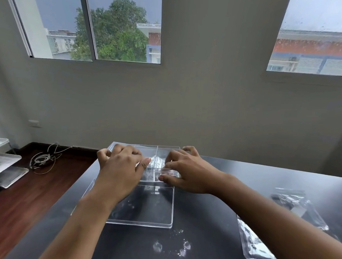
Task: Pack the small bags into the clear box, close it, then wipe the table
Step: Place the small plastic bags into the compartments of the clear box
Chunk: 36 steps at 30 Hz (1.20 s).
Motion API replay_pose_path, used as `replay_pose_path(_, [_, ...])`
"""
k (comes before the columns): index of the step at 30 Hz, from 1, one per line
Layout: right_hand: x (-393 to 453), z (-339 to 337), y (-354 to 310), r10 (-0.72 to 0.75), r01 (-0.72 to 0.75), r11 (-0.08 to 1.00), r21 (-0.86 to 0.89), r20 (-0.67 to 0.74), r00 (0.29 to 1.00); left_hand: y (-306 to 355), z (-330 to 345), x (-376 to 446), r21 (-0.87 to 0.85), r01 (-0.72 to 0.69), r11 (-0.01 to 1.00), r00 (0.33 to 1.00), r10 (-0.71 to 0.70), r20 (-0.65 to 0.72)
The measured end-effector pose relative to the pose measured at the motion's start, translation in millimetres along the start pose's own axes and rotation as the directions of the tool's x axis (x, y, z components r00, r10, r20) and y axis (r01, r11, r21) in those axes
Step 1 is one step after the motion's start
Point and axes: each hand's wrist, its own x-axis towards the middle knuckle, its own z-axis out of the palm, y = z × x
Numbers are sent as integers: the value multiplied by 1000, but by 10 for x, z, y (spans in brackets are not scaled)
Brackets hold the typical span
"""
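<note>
Fingers [170, 165] of both hands curled, pinching small bag [157, 162] between them, over clear box [166, 150].

Left hand [120, 166] hides clear box [166, 152] left compartments; bag [157, 162] contents too blurry to ID.

A grey wall [206, 111] holds 2 windows [96, 24] above a reddish wooden floor [23, 201].

left hand [122, 166]: palm down, fingers curled, thumb pointing right toward the other hand | right hand [186, 169]: palm down, fingers bent, thumb and forefinger near each other | hands close together, not touching | both forearms bare, reaching forward
</note>
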Motion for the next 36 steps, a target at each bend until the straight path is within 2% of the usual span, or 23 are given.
replay_pose_path(2, [-13, -17, 22, 20, -20, 1000, -5, -23, 1000, 12, -7, 6, -36, -13, 999, 997, 11, -76])
replay_pose_path(4, [-7, -26, 36, 35, -35, 999, 1, -25, 999, 44, -37, -2, -38, -4, 999, 1000, 4, -3])
replay_pose_path(6, [11, -31, 41, 37, -37, 999, 5, -10, 999, 119, -106, -21, 43, -8, 999, 993, 3, 115])
replay_pose_path(9, [69, -54, 55, 40, -41, 999, 31, 26, 999, 239, -181, -24, 136, -21, 990, 978, -8, 207])
replay_pose_path(13, [144, -108, 101, 66, -73, 995, 73, 93, 993, 208, -106, 2, 147, -25, 989, 976, -8, 217])
replay_pose_path(21, [22, -129, 21, 43, -51, 996, 72, 105, 994, 205, -81, 11, 232, -52, 971, 960, -15, 280])
replay_pose_path(24, [-108, -237, 12, 55, -58, 994, 90, 32, 998, 235, -79, 3, 248, -54, 967, 968, -10, 251])
replay_pose_path(26, [-217, -347, 45, 114, -108, 988, 107, -48, 992, 242, -74, 7, 232, -41, 972, 982, -3, 187])
replay_pose_path(29, [-530, -538, 175, 237, -218, 964, 153, -115, 965, 318, -103, -7, 138, -26, 990, 999, 32, -39])
replay_pose_path(31, [-806, -651, 284, 312, -290, 942, 169, -126, 942, 425, -140, -43, 75, -28, 997, 982, 41, -187])
replay_pose_path(33, [-1103, -749, 389, 389, -370, 917, 150, -120, 914, 601, -202, -99, 17, -82, 996, 961, 84, -262])
replay_pose_path(36, [-1521, -888, 511, 488, -485, 872, 63, -72, 870, 920, -254, -221, -131, -292, 947, 945, 264, -196])
